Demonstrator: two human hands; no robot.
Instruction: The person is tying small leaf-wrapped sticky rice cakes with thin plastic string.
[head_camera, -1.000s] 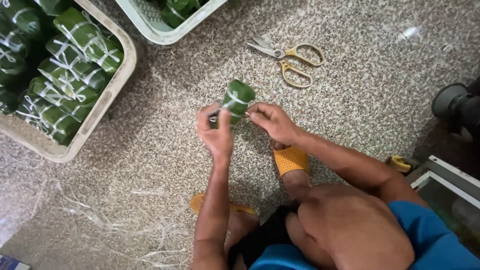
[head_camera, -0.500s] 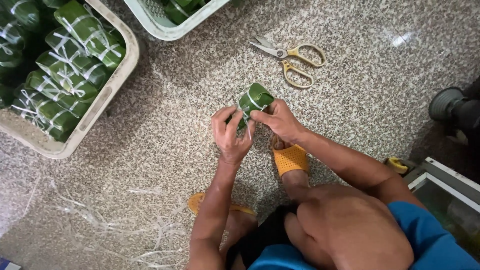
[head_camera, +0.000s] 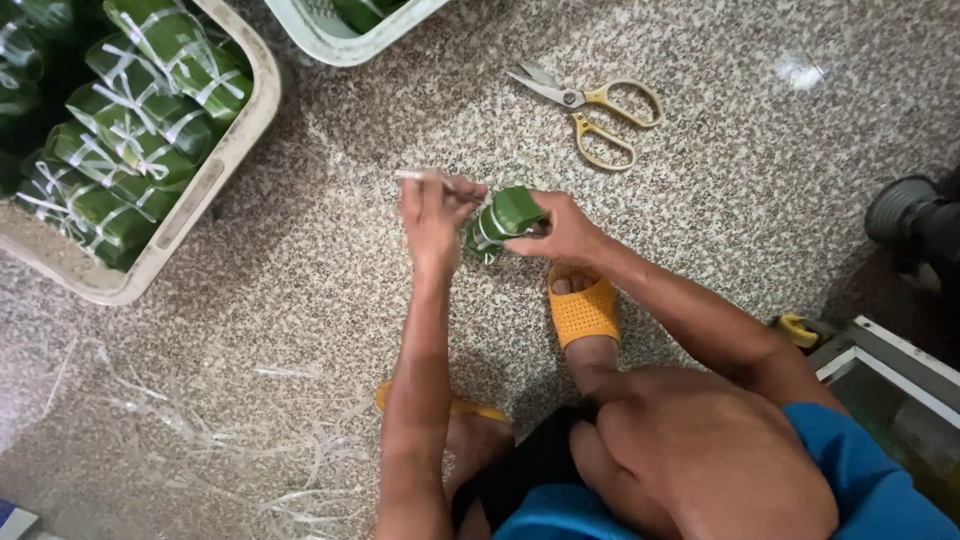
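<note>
The right hand (head_camera: 565, 228) is closed around a small leaf-wrapped bundle (head_camera: 503, 218), holding it just above the speckled stone floor (head_camera: 760, 200) so the white binding can be pulled tight. The left hand (head_camera: 432, 212) pinches the free end of the pale tying strip (head_camera: 420, 176) and draws it out to the side, taut — one hand anchors, the other tensions. The bundle sits in the air between the two hands, just past the toe of an orange sandal (head_camera: 583, 310).

Further out, one pair of yellow-handled scissors (head_camera: 590, 108) lies on the floor beyond the hands, within reach for trimming. One beige crate (head_camera: 215, 180) at the upper-left corner holds tied green bundles — around eight show, more run out of view. A second pale tub (head_camera: 340, 42) sits at the top edge. Loose strip offcuts (head_camera: 300, 450) scatter the floor's lower left.
</note>
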